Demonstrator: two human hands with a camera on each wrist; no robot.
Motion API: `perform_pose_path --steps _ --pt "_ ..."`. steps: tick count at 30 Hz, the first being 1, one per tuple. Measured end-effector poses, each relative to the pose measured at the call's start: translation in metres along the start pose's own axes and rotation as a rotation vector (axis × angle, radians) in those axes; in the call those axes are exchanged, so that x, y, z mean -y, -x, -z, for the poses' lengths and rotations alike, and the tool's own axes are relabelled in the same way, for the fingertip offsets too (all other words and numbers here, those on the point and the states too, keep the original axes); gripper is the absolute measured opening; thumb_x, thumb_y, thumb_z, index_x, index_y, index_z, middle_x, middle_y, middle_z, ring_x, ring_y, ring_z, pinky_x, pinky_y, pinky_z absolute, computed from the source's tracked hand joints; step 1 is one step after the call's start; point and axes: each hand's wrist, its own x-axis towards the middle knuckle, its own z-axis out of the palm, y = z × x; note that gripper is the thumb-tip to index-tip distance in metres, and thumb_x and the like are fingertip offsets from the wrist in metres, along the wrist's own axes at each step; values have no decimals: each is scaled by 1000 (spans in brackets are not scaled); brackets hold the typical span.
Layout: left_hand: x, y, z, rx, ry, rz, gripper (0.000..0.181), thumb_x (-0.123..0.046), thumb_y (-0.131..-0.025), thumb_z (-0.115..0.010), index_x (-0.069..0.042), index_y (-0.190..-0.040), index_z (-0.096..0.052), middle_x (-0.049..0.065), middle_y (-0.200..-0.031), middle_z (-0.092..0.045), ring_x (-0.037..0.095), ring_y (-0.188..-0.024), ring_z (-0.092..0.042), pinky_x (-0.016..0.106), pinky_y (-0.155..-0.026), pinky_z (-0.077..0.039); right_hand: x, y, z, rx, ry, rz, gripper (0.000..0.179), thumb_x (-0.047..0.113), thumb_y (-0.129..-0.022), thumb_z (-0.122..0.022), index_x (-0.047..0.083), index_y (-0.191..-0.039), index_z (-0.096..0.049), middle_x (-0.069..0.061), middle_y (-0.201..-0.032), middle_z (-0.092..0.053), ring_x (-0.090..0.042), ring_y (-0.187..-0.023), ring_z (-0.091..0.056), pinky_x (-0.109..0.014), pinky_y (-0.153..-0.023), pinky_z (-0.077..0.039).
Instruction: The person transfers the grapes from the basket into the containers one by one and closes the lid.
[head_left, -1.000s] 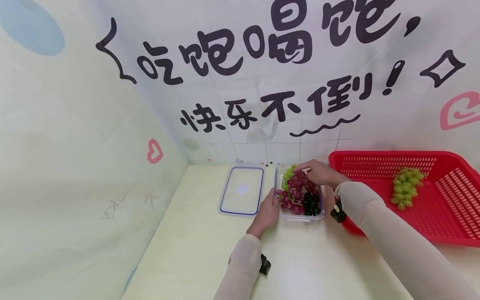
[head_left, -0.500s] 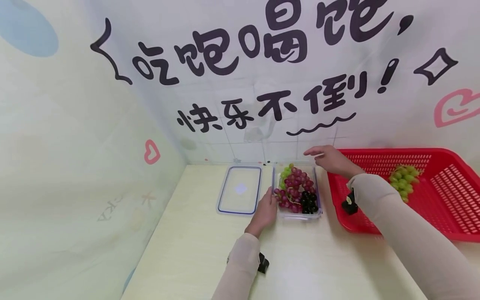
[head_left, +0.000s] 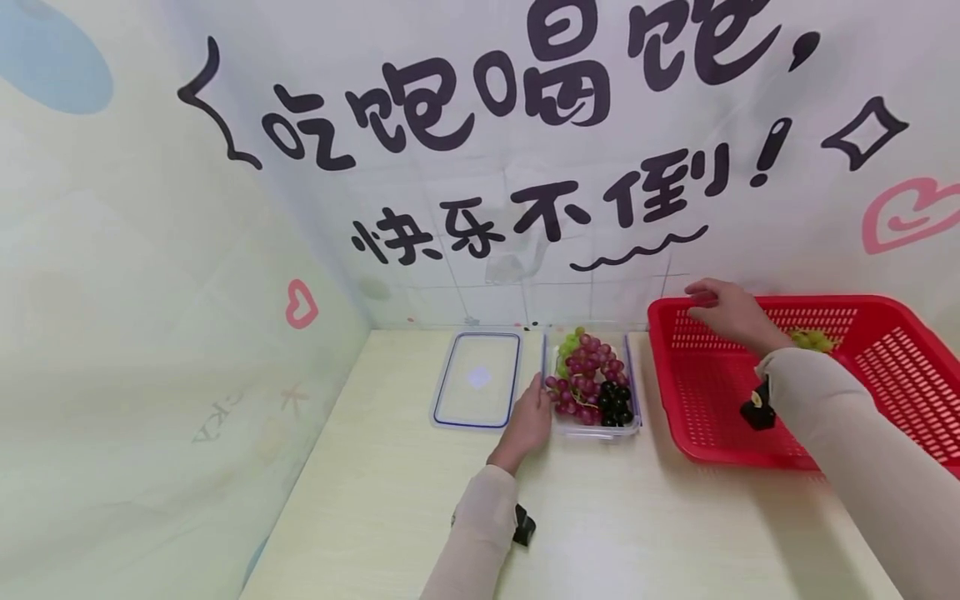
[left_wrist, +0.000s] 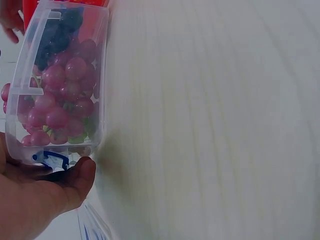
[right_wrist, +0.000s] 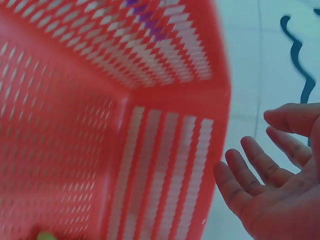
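A clear plastic food container (head_left: pixel 592 432) holds a bunch of red grapes (head_left: pixel 592 358), green grapes (head_left: pixel 567 350) at its back left and black grapes (head_left: pixel 615 402) at its front right. My left hand (head_left: pixel 530 417) rests against the container's left side. In the left wrist view its thumb (left_wrist: pixel 86 175) lies beside the blue-edged clip (left_wrist: pixel 52 160), and the other fingers are partly hidden. My right hand (head_left: pixel 731 312) hovers over the back left of the red basket (head_left: pixel 693 454), fingers relaxed and apart, holding nothing. Green grapes (head_left: pixel 812 339) in the basket are partly hidden behind the right forearm.
Left of the container, a clear lid with a blue seal (head_left: pixel 478 379) lies flat on the pale table (head_left: pixel 390 500). A white wall sheet with black lettering (head_left: pixel 450 192) stands close behind the container and basket. Another printed sheet (head_left: pixel 150 333) borders the left side.
My right hand has left the grapes in the container and moved right, over the basket. My left hand has stayed at the container's side. The view has shifted slightly.
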Motion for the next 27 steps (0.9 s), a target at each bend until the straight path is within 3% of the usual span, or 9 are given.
perform_pose_path --steps 11,21,27 --pt "1 -1 1 1 2 -6 54 -18 -107 -27 3 -156 -19 25 -156 -33 39 -144 -32 50 -119 -28 -42 15 24 -68 22 -87 63 29 -101 -54 -11 -145 -32 -39 -142 -36 -56 -124 -38 -70 -101 -40" --pt "2 -2 1 -13 5 -14 53 -17 -106 -26 4 -155 -21 24 -157 -32 38 -146 -30 49 -120 -27 -78 32 44 -143 26 -135 69 31 -98 -57 -16 -142 -32 -40 -132 -42 -54 -108 -49 -64 -87 -54" --pt "2 -1 1 -14 -1 -12 54 -18 -106 -25 3 -156 -21 23 -157 -32 37 -146 -30 49 -120 -27 -92 42 48 -207 2 -219 70 31 -96 -59 -15 -141 -32 -40 -135 -40 -54 -109 -45 -66 -83 -54"
